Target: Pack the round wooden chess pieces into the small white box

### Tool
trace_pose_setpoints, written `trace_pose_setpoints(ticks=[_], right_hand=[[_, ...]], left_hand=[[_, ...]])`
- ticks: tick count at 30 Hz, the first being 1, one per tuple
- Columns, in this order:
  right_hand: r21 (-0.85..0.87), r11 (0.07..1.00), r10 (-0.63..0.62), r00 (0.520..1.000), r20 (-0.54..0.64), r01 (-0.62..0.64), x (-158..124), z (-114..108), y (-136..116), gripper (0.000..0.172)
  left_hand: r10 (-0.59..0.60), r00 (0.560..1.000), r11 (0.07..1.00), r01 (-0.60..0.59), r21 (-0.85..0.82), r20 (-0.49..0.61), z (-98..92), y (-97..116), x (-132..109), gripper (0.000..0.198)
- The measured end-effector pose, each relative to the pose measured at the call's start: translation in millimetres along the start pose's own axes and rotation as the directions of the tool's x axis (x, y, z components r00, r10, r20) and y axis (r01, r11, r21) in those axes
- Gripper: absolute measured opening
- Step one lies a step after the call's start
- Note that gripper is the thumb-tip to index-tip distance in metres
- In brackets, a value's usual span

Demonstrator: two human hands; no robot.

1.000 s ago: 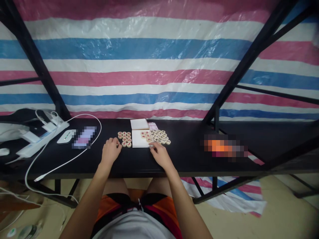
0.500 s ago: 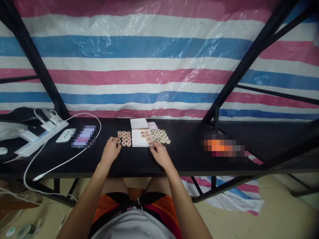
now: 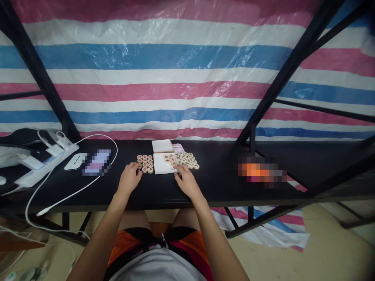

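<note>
At the far left of the worktop [image 3: 222, 179] lies one power strip [image 3: 48, 164], with about three white plugs in it. One white cable [image 3: 43, 211] makes a loop to the right, and its loose end lies near the front edge. Inside this bend there are one white device [image 3: 74, 161] and, beside it, one flat thing [image 3: 97, 162], blurred by squares.

Next comes the left hand [image 3: 129, 177]. Its fingers are bent and narrow, at the edge of the red pieces [image 3: 144, 165]; I cannot tell if they grip one. About eleven red pieces are visible, in rows.

One open box [image 3: 164, 166] stands between the red pieces and the dark pieces [image 3: 187, 158], its lid [image 3: 162, 146] laid back; about five more red pieces are inside. Behind is one pink paper [image 3: 178, 148]. The dark pieces are about fifteen, but they overlap.

The right hand [image 3: 187, 181] touches the box at its near right corner and partly hides it; I cannot tell if its fingers are closed on anything.

Well apart to the right lies one blurred orange thing [image 3: 256, 170], near a slanted black post [image 3: 266, 97].
</note>
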State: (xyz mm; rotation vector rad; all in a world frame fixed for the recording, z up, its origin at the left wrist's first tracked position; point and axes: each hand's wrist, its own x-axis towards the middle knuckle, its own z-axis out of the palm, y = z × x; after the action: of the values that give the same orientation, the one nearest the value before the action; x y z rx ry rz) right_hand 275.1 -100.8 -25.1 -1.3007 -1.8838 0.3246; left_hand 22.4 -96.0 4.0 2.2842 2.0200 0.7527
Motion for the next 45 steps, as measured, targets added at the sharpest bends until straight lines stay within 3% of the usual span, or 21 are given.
trace_pose_setpoints(ticks=[7,13,24,35,40,45], right_hand=[[-0.134,0.99,-0.036,0.998,0.057,0.044,-0.5,3.7,-1.2,0.038],[-0.143,0.989,-0.028,0.996,0.088,0.041,0.1,1.0,-3.0,0.037],[-0.273,0.96,-0.02,0.989,0.148,0.061,1.0,0.7,-7.1,0.043],[-0.272,0.962,0.017,0.995,0.095,0.009,-0.1,0.5,-8.0,0.04],[-0.252,0.967,-0.023,0.994,0.106,0.049,0.3,0.8,-6.1,0.037],[-0.248,0.968,-0.011,0.995,0.102,0.036,0.4,-0.7,-8.4,0.037]], left_hand=[[-0.023,0.998,1.0,0.023,-0.001,-0.054,-1.4,3.6,-1.2,0.016],[0.054,0.998,0.997,-0.057,0.061,0.035,-2.2,7.6,-2.6,0.009],[0.059,0.998,0.998,-0.06,0.026,0.033,-2.0,6.2,-2.2,0.008],[0.065,0.997,0.998,-0.065,0.0,0.033,1.3,2.8,-0.9,0.016],[0.078,0.996,0.997,-0.079,0.0,0.031,0.7,3.4,-0.7,0.017],[0.13,0.991,0.986,-0.132,-0.106,-0.019,2.5,7.1,-1.3,0.017]])
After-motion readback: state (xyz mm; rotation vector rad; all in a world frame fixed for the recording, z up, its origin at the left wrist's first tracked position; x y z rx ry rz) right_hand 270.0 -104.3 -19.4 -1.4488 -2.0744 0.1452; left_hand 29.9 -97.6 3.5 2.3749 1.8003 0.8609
